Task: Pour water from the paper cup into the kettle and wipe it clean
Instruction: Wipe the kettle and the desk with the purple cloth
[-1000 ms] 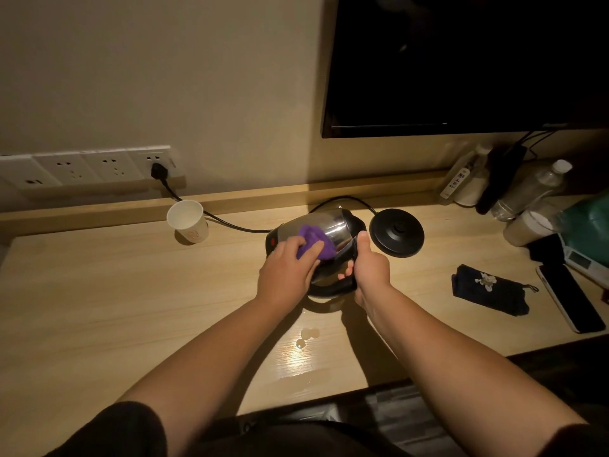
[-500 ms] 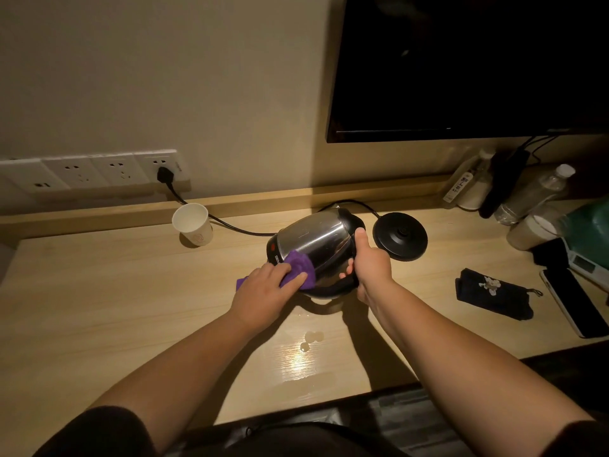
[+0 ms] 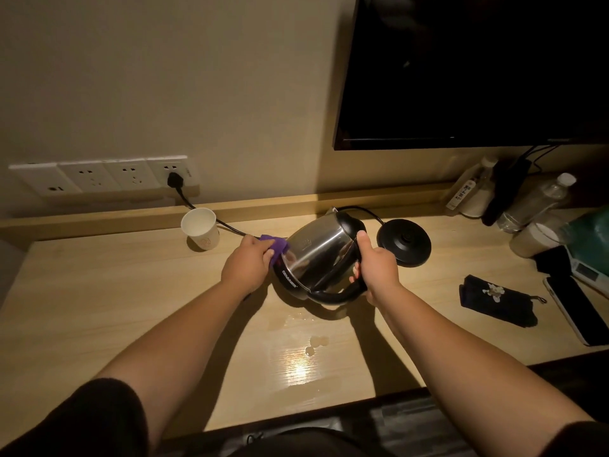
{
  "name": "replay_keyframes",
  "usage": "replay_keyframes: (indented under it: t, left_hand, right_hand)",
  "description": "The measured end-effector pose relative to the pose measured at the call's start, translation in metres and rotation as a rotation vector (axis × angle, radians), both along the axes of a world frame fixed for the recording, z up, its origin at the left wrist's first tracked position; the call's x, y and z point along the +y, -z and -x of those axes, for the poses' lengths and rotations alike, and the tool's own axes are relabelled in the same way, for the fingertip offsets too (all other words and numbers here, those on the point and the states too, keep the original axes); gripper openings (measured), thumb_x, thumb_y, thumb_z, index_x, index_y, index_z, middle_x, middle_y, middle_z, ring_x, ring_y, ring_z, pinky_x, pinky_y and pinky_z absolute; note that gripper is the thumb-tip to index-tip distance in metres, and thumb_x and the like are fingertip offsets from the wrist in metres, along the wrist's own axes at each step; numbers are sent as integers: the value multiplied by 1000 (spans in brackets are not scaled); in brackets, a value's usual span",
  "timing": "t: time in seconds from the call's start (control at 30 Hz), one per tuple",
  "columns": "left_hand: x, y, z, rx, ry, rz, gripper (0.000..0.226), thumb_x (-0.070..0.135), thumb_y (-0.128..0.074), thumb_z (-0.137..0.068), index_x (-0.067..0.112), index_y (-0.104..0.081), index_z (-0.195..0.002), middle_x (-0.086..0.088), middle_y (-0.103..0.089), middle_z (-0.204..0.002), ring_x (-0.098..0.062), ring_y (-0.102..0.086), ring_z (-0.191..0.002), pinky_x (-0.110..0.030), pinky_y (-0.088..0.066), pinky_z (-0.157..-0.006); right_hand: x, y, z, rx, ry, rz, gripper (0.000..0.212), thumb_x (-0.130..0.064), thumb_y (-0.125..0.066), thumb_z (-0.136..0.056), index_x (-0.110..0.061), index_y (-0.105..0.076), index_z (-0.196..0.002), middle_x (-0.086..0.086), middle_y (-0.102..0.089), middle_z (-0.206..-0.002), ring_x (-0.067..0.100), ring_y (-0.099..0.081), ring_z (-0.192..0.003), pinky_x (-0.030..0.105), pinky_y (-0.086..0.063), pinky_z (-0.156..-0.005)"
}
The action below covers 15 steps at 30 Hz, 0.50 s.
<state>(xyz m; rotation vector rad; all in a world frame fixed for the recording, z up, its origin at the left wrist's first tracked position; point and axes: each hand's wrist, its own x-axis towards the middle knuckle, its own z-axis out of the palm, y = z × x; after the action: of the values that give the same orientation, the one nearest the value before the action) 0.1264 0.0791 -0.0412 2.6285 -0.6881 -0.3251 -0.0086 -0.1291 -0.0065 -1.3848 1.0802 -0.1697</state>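
A steel kettle (image 3: 314,250) with a black lid and handle is tipped over above the wooden desk (image 3: 99,308), its base turned to the left. My right hand (image 3: 375,267) grips its black handle. My left hand (image 3: 245,263) holds a purple cloth (image 3: 276,246) pressed against the kettle's left side near the base. A white paper cup (image 3: 201,228) stands upright at the back left, apart from both hands.
The kettle's black power base (image 3: 404,242) sits just right of the kettle, its cord running to a wall socket (image 3: 173,175). Water drops (image 3: 314,343) lie on the desk's front. A dark pouch (image 3: 497,300), phone (image 3: 576,308) and bottles (image 3: 534,202) crowd the right. A dark screen (image 3: 461,70) hangs above.
My left hand has carried the purple cloth from the kettle's upper body down its front and now round to its left base side. The kettle has tilted and turned a little in my right hand.
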Motion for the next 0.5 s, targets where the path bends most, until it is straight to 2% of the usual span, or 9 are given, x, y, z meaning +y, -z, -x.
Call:
replay_keyframes:
  t: [0.1,0.2,0.3,0.37,0.5]
  left_hand:
    - [-9,-11,-21,139,19,68,36,28,-39,-102,26,-55,-134,-9,-51,-124,-26,-55,-102,-35,-42,-90]
    - [-20,-16,-33,189,84,51,36,26,-41,-101,24,-56,-134,-6,-56,-128,-27,-55,-107,-35,-42,-88]
    - [-31,-18,-41,230,185,-73,30,27,-42,-100,24,-65,-120,-5,-65,-110,-23,-58,-91,-35,-45,-78]
    - [-37,-18,-41,253,179,-72,27,27,-43,-100,24,-66,-112,-4,-66,-101,-21,-58,-87,-35,-45,-75]
    - [-36,-5,-31,193,122,-34,27,29,-39,-100,26,-65,-109,-5,-64,-102,-21,-58,-84,-37,-49,-78]
  right_hand:
    - [-3,4,7,7,-72,88,47,-55,-54,-96,-11,-56,-81,9,-50,-67,20,-51,-58,35,-51,-61]
    - [-7,5,12,7,-133,152,45,-54,-55,-96,-12,-57,-80,8,-51,-66,22,-53,-60,34,-51,-61]
    - [-13,6,15,-3,-153,136,44,-53,-57,-95,-11,-61,-82,7,-52,-65,22,-53,-59,36,-52,-64]
    - [-16,8,17,-8,-133,118,45,-52,-57,-95,-10,-62,-83,6,-51,-64,22,-52,-58,37,-52,-65]
    - [-14,11,18,-6,-104,158,46,-53,-57,-96,-9,-62,-81,8,-51,-65,23,-53,-59,36,-52,-64]
